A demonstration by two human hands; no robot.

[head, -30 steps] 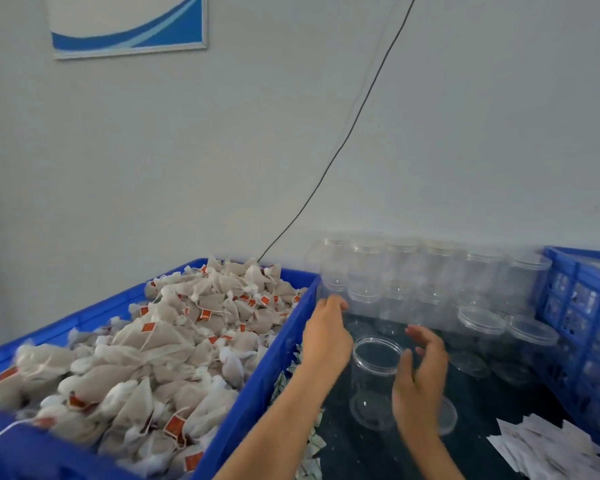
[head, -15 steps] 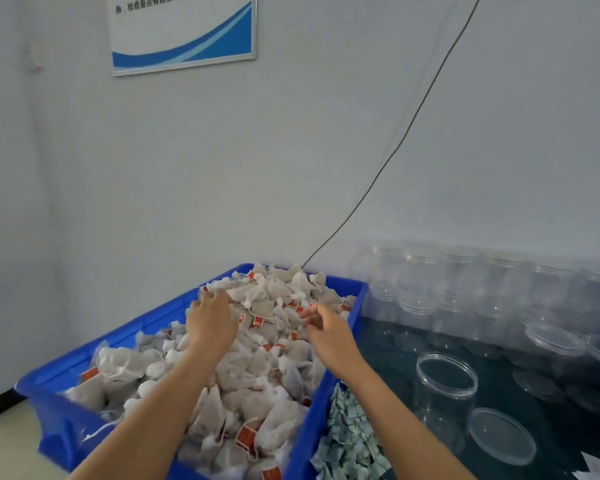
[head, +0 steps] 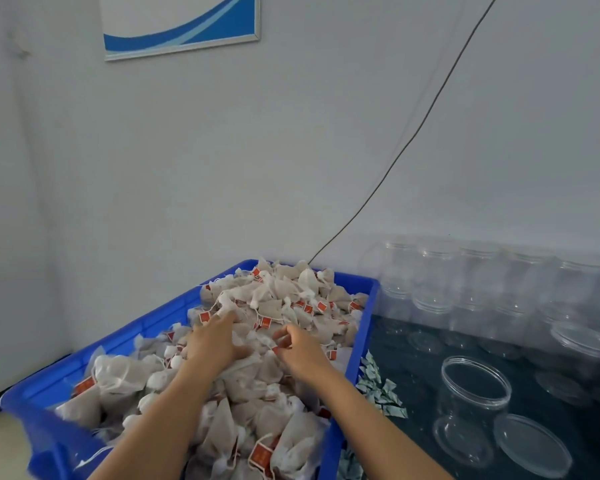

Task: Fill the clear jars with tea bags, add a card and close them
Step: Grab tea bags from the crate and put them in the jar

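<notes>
A blue crate [head: 360, 344] at the left holds a heap of white tea bags [head: 284, 299] with red tags. Both hands are in the heap. My left hand [head: 213, 342] lies on the bags with its fingers stretched forward. My right hand [head: 300, 349] has curled fingers that pinch a tea bag by its red tag. An open clear jar [head: 475, 396] stands on the dark table to the right of the crate, with its clear lid [head: 530, 445] lying flat beside it. No card shows in view.
Rows of stacked clear jars [head: 482, 285] line the wall at the back right. A pile of small folded sachets [head: 378, 386] lies between the crate and the open jar. A dark cable [head: 413, 140] runs up the wall.
Both hands left the open jar and moved left into the crate. They now sit lower in the heap, and the right hand's fingers have closed on a bag.
</notes>
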